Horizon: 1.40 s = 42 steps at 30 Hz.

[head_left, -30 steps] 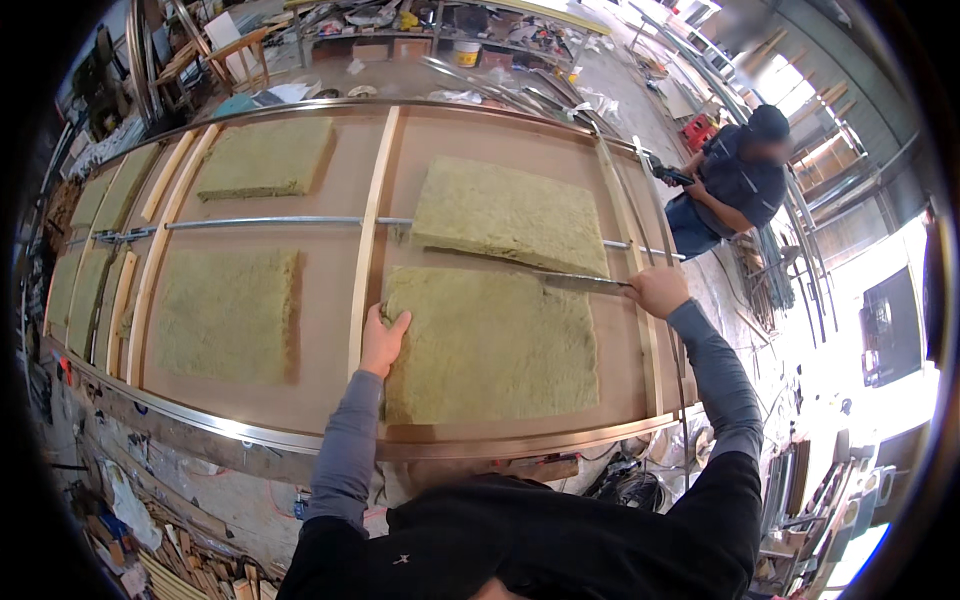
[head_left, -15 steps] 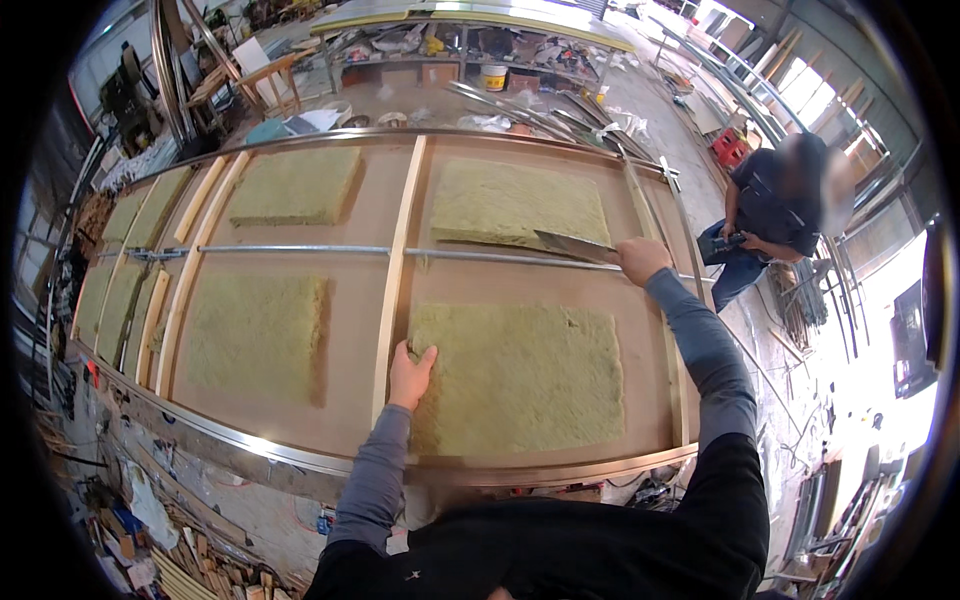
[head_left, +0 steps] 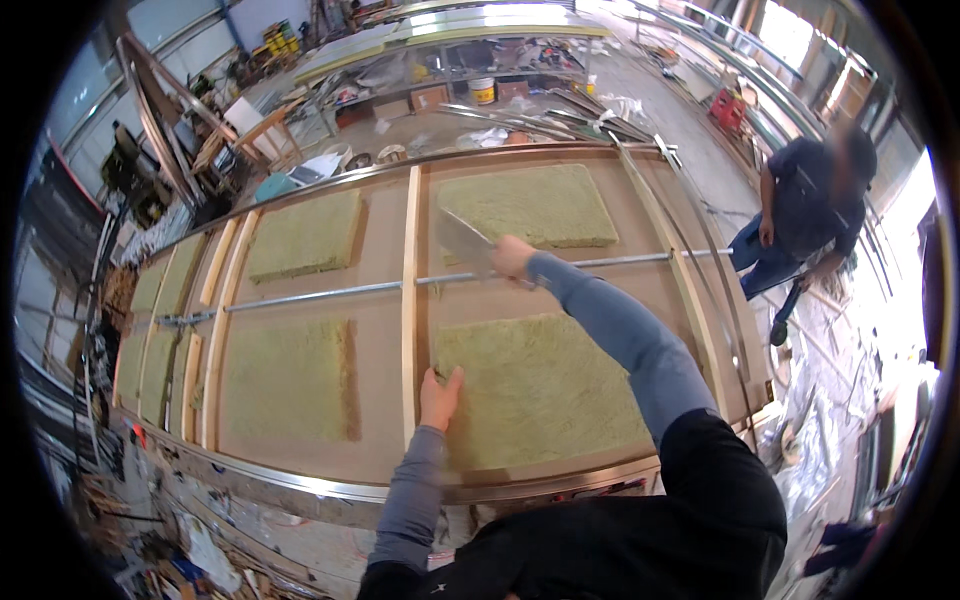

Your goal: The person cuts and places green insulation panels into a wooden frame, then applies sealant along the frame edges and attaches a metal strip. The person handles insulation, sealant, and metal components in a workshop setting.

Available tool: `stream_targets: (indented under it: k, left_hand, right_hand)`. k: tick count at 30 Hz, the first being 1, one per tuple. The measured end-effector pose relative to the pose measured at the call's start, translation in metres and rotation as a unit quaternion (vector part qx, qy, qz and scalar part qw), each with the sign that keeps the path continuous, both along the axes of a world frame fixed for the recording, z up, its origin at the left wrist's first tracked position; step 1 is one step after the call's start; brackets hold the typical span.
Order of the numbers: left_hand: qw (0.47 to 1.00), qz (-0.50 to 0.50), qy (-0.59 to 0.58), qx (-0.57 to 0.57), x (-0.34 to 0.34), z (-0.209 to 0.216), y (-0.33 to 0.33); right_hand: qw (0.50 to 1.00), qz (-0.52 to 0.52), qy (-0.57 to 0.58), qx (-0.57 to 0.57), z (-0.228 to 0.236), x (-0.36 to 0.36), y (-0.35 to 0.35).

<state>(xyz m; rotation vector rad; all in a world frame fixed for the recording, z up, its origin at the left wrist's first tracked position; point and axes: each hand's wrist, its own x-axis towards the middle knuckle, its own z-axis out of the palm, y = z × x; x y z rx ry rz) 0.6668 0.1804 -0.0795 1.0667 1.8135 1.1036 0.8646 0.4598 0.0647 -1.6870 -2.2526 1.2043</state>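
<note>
My left hand grips the left edge of the near right slab of yellow-green insulation wool. Its thumb lies over the slab and its fingers lie along the side. Past the slab's far edge, my right hand is closed on a knife with a broad, tapering blade. The blade points left and away, over the front of the far right insulation slab; its handle is hidden in my fist. My right forearm covers part of the near slab.
The slabs lie in a large panel frame with a metal rim, wooden battens and a lengthwise metal rod. Beyond the right end stands a co-worker with a dark tool. Metal lengths lie beyond the far side.
My right hand has swung left with the knife, its blade now tilted further away. My left hand stays at the slab's edge. The co-worker's tool now hangs lower, and the view has shifted.
</note>
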Motion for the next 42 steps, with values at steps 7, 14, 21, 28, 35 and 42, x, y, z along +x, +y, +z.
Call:
stream_targets:
  k: [7,14,21,28,35,42]
  left_hand:
    - [1.0,0.001,0.025,-0.005,0.002,0.012,-0.006]
    - [0.992,-0.031,0.116,0.026,0.023,-0.001,0.026]
    - [0.981,0.006,0.191,0.044,0.048,-0.069,0.004]
    - [0.933,0.101,0.328,0.11,-0.05,0.061,-0.038]
    - [0.899,0.089,0.411,-0.124,-0.229,0.067,-0.098]
    - [0.893,0.044,0.438,-0.09,-0.232,0.016,-0.075]
  right_hand:
    - [0.966,0.119,-0.189,0.127,-0.018,-0.066,0.04]
    - [0.952,-0.235,0.181,0.083,-0.01,0.044,-0.055]
    - [0.894,-0.332,0.298,-0.042,0.03,0.159,-0.312]
    - [0.888,-0.353,0.287,0.063,0.003,0.227,-0.444]
    - [0.856,-0.395,0.328,0.05,-0.013,0.202,-0.492]
    - [0.904,-0.369,0.203,0.076,0.022,0.142,-0.512]
